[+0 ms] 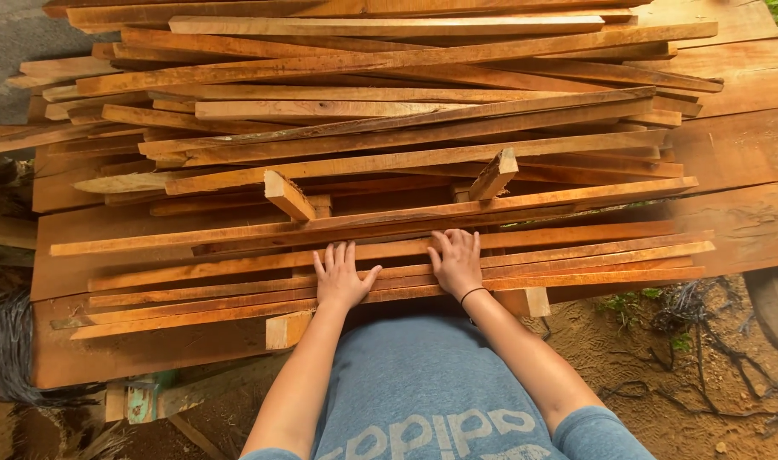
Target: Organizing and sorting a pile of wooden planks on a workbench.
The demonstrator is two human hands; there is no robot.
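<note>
Nearest is the person's own grey-blue shirt (423,392), with two bare forearms reaching forward from it. Both hands lie palm down on the front slats of a wood pile. The left hand (342,277) has its fingers (331,257) spread and flat, grasping nothing, the thumb angled out to the right. The right hand (457,262), with one dark band (472,294) at its wrist, also rests flat with its fingers (459,241) released and splayed.

Under both palms run about five thin reddish slats (576,255), laid side by side lengthwise and reaching well past the fingers to the left and to the right. Just below the hands, two pale squared block ends show: one (287,330) below and left of the left hand, one (525,301) just right of the right wrist.

Beyond the fingertips, two short pale offcuts stand tilted on the slats: one (288,196) ahead and left of the left fingers, one (494,175) ahead and right of the right fingers. Further back the stack (389,94) rises in many overlapping slats, too many to count. Wide planks (738,153) lie far to the right, and bare soil (662,358) shows to the right of the right forearm.
</note>
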